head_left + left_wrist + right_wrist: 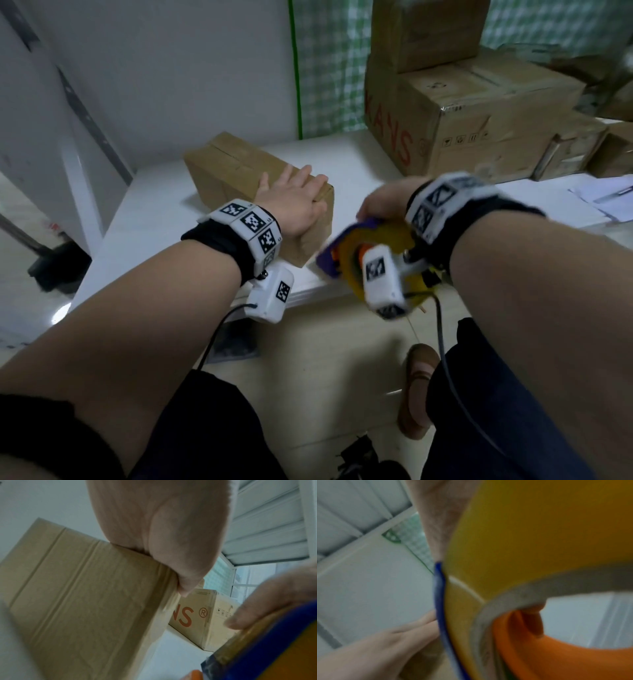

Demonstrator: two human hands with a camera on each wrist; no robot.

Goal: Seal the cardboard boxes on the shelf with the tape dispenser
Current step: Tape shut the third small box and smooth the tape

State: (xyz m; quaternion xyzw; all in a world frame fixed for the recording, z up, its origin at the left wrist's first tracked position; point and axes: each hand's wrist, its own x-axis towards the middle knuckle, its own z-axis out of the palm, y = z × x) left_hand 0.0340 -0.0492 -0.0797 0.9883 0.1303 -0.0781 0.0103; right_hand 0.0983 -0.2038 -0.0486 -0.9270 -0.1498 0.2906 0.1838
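The small cardboard box (239, 178) lies near the shelf's (164, 205) front left corner. The left hand (294, 198) rests flat on its near end, fingers straight. Just beside the box, at the shelf's front edge, the right hand (383, 205) grips the tape dispenser (346, 253), blurred. Larger boxes (472, 120) stand toward the back right.

Dim, soft light — motion blur
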